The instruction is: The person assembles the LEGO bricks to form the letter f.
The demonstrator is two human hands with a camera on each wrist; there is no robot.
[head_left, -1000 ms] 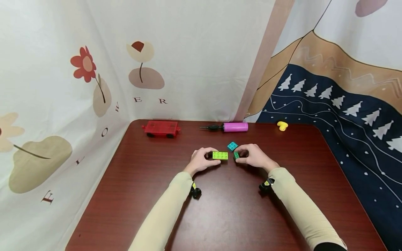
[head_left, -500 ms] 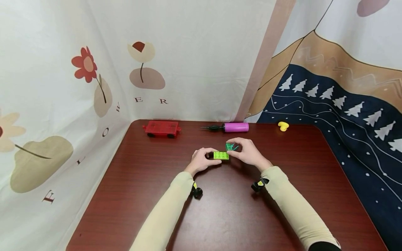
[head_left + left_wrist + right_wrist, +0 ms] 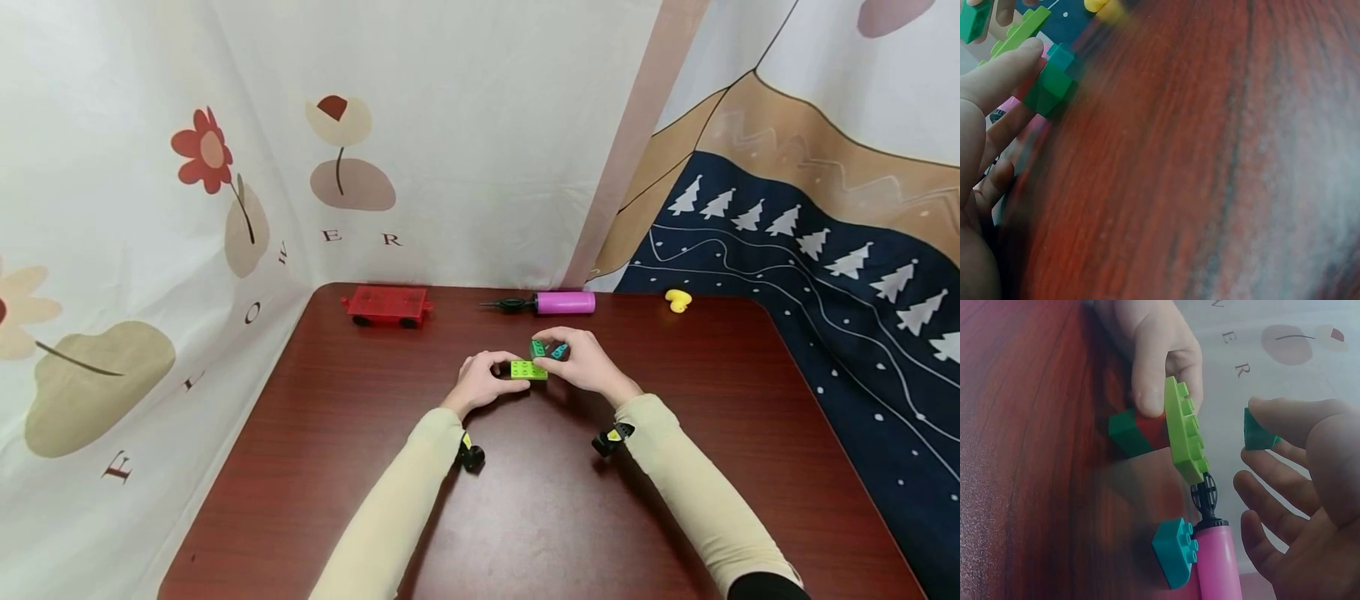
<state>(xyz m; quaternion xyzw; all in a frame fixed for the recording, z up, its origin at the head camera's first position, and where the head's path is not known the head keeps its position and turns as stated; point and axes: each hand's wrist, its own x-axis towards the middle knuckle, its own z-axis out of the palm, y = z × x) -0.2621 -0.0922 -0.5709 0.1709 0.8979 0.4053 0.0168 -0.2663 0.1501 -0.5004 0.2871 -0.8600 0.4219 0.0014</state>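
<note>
Your left hand [image 3: 478, 385] grips red brick [image 3: 1152, 429]; lime brick [image 3: 527, 372] sits on top, lower green brick [image 3: 1126, 433] underneath. Your right hand [image 3: 588, 362] pinches upper green brick [image 3: 1259, 432] between thumb and finger, above lime brick, apart. Teal brick [image 3: 1174, 553] lies on tabletop [image 3: 540, 508] below right hand.

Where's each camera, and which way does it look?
Head: on the head, facing forward and down at the table; left hand, right hand, sleeves show.
Left wrist: on that wrist, facing along the table; both hands show partly.
Right wrist: likewise, facing the lime brick; both hands show.
Both wrist views share that brick.
</note>
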